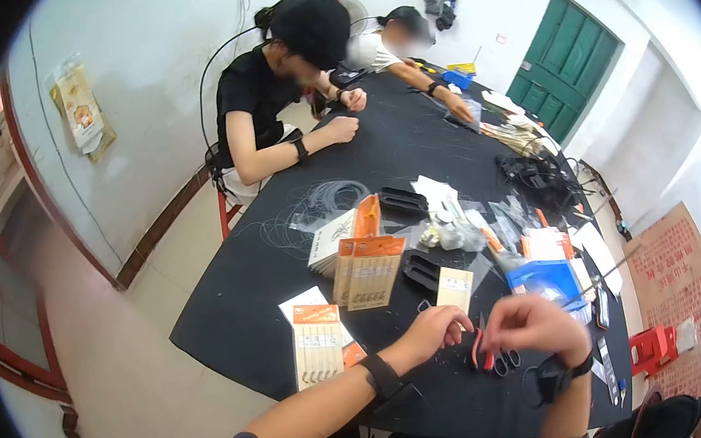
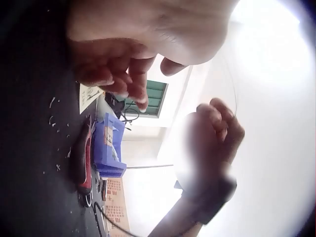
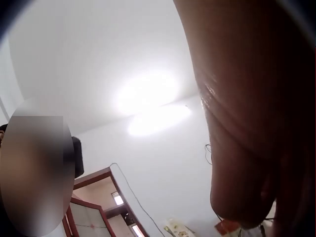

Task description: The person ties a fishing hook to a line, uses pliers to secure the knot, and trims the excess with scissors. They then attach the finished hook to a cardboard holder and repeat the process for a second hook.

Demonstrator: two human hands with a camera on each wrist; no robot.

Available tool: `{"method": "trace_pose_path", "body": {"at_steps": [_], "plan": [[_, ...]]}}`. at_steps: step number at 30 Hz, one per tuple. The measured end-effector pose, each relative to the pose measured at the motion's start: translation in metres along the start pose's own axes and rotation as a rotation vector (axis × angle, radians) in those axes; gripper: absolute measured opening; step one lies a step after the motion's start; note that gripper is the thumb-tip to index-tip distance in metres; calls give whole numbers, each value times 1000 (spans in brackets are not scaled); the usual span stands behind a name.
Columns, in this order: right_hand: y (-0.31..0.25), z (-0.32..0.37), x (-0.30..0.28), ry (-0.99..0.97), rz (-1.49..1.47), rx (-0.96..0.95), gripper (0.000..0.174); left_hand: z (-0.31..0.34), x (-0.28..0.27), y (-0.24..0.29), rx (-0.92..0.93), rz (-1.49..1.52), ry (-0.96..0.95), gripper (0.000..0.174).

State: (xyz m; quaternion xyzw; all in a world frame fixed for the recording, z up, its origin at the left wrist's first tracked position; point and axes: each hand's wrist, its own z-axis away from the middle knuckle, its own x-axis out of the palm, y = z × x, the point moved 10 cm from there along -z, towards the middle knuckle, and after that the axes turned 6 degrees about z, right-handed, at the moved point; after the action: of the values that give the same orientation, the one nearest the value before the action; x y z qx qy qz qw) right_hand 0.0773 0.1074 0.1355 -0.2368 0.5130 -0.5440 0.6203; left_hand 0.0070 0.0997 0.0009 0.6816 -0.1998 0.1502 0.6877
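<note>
The left hand (image 1: 433,335) is over the front of the black table, palm down with bent fingers; whether it pinches anything is hidden. To its right the right hand (image 1: 536,328) is raised, blurred, its thumb and fingertips together. In the left wrist view a thin clear line (image 2: 236,94) runs up from the right hand (image 2: 217,128) towards the edge of the left hand (image 2: 148,29). Red-handled scissors (image 1: 478,350) lie between and below the hands, beside black-handled scissors (image 1: 507,362). The right wrist view shows mostly the right hand (image 3: 247,108), close and dark.
Orange-topped hook packets (image 1: 370,273) stand left of centre; another packet (image 1: 317,344) lies by the left forearm. Behind are black trays (image 1: 403,202) and coiled clear line (image 1: 331,199). A blue box (image 1: 539,280) is beyond the right hand. Two people sit along the table's far side.
</note>
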Motion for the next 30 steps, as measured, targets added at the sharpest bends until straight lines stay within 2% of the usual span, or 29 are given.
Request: {"method": "trace_pose_path", "body": {"at_steps": [2,3,8,11,14,20,30], "plan": [[19,-7,25,21,75,63,8,-3,-5,-2,-104,59,-79,42],[28,23,27,87,152,74,9,3,29,-9,-114,22,-89,42],[70,15,18,345,230,-40,13,13,36,-5,-146,-310,-129,38],[58,16,12,426,252,-86,14,17,35,-3,-170,-369,-119,35],[56,12,12,441,300,-182,11,18,28,-3,-183,-410,-56,35],[53,15,8,547,294,-269,12,15,15,9,-92,-622,62,31],[54,19,4,597,261,-323,12,16,17,9,-123,-594,48,28]]}}
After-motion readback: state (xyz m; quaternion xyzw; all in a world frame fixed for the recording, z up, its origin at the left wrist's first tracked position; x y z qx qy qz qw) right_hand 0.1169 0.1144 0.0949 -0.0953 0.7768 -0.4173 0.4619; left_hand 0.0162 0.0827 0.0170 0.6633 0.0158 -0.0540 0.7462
